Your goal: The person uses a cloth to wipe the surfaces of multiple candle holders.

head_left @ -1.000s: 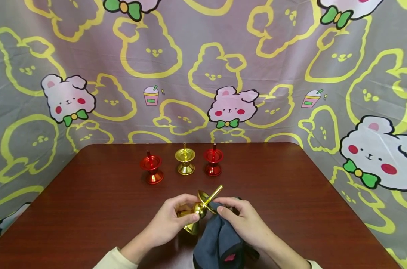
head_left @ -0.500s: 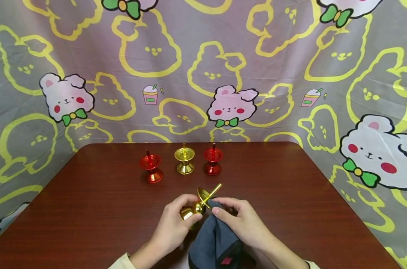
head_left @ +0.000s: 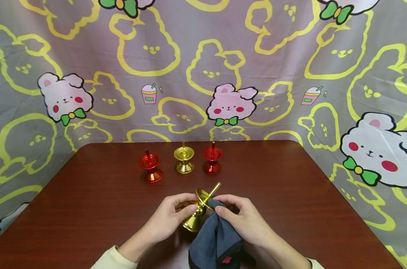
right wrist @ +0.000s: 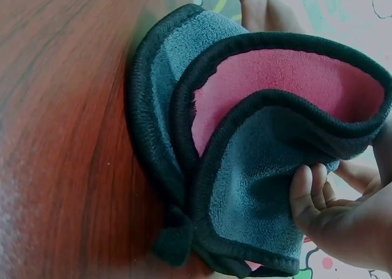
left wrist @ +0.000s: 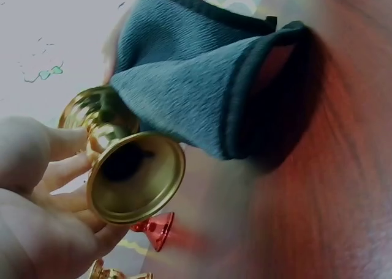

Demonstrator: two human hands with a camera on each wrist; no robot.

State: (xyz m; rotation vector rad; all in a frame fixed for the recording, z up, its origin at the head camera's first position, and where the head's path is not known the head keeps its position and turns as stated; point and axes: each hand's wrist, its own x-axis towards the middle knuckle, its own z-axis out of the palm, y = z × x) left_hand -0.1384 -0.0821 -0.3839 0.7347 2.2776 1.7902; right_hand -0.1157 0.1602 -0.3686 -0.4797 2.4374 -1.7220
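Note:
A shiny gold candlestick with a flared base, shallow dish and long spike is tilted over the near middle of the table, spike up and to the right. My left hand grips its stem between thumb and fingers; the left wrist view looks into the hollow base. With my right hand I pinch a dark blue-grey cloth at the dish's right edge. The rest of the cloth hangs in folds towards the table. Its black border and pink underside show in the right wrist view.
Three more candlesticks stand upright farther back on the brown table: a red one at left, a gold one in the middle and a red one at right. A patterned curtain hangs behind the table.
My left fingers have shifted on the gold candlestick, and its base, mostly covered half a second ago, shows again. My right hand keeps the cloth at the dish, with only a small movement.

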